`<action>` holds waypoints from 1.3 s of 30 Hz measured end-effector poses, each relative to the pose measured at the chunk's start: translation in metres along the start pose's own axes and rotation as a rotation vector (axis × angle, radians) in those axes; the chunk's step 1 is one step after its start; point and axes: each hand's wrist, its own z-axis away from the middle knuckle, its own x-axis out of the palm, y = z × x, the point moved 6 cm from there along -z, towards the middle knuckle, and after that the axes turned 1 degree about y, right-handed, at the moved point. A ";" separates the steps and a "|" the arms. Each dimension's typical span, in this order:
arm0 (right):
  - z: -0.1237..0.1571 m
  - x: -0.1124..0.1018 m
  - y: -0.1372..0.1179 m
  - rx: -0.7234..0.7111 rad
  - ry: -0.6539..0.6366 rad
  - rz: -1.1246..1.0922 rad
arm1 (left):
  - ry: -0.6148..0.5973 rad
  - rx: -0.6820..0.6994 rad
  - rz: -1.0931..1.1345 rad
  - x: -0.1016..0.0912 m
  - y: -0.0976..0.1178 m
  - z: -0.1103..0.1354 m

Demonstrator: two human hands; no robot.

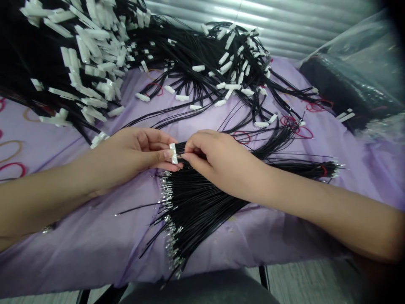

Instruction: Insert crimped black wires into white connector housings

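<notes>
- The left hand [139, 147] has its grip closed on a small, narrow white plastic connector [173, 153], pinched between thumb and fingers.
- The right hand [218, 156] has its grip pinched, thumb against forefinger, on what appears to be a thin black wire end, just to the right of the connector.
- The connector's long axis runs roughly away from the person, so the wire end meets it crosswise from the right; whether its tip is seated inside cannot be told.
- The left hand is the nearer, touching the connector; the right fingertips sit just beside it.
- Below both hands, a fanned bundle of thin black wires with silvery metal tips [205, 194] lies on the surface [79, 266], covered in wrinkled purple cloth.
- Behind it lie heaped black cables with white plastic connectors [190, 46], and red rubber bands [22, 169] are scattered about.
- Beyond stand a ribbed, shiny pale wall [284, 21] and, at far right, a clear plastic bag with dark contents [351, 84].
</notes>
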 end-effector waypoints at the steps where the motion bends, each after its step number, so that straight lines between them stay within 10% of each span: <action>1: 0.000 0.001 0.000 0.006 -0.001 0.017 | -0.005 0.006 0.001 -0.001 -0.001 0.000; 15: -0.003 0.007 -0.005 -0.091 0.041 0.021 | -0.037 -0.001 0.057 -0.003 -0.006 -0.004; 28: 0.018 -0.037 -0.009 -0.308 0.238 0.156 | -0.017 -0.038 0.267 -0.006 -0.007 -0.002; 39: 0.011 -0.014 -0.008 -0.227 0.176 0.015 | -0.049 -0.013 0.181 -0.004 -0.006 0.001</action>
